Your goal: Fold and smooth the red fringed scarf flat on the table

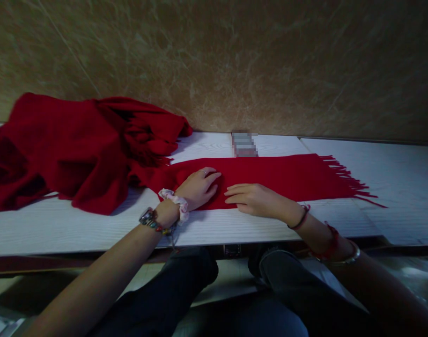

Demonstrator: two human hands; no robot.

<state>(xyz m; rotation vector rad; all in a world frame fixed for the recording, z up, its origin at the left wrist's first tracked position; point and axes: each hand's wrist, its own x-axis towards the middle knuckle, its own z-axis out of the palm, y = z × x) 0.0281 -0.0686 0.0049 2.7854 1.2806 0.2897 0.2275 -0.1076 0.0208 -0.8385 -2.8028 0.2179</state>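
A long red scarf lies flat in a folded strip across the white table, its fringe fanned out at the right end. My left hand rests palm down on the strip's left part, fingers stretched out. Farther right, my right hand lies on the near edge of the strip with its fingers extended and close together. Neither hand grips the cloth. To the left, a loose heap of red cloth, also with fringe, is bunched against the strip; whether it is one piece with the strip I cannot tell.
Beneath is a white wood-grain table with board seams at the right. A brown marbled wall rises along its back edge. A small blurred-out flat item lies behind the scarf. My legs are below the front edge.
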